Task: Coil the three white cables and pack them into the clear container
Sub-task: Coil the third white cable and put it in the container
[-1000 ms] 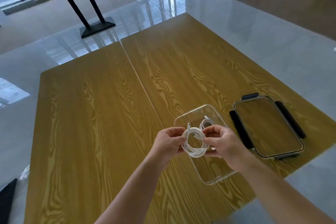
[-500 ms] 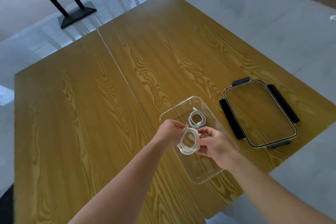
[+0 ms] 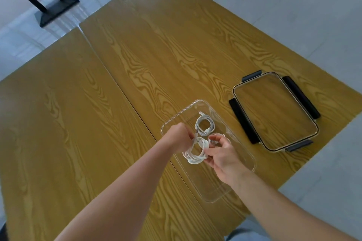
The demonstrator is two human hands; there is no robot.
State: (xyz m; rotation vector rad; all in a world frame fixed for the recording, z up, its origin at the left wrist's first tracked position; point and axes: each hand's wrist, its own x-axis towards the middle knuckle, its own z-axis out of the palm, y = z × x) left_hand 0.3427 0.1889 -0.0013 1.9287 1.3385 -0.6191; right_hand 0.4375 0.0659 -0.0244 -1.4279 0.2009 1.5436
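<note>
A clear rectangular container (image 3: 252,164) stands open on the wooden table near its front edge. One small coiled white cable (image 3: 205,125) lies in its far half. My left hand (image 3: 179,136) and my right hand (image 3: 221,157) both grip a larger coiled white cable (image 3: 195,153) over the container's middle. Part of another white cable (image 3: 216,135) shows just past my right fingers; I cannot tell whether it lies in the container or is held.
The container's clear lid (image 3: 274,111) with dark clips lies flat to the right. The wooden table (image 3: 98,103) is made of two tops with a seam between them. A black stand base (image 3: 56,10) is on the floor beyond the far left corner.
Both hands have lowered the larger coil toward the container's inside. The camera has tilted further down, so the table fills more of the view.
</note>
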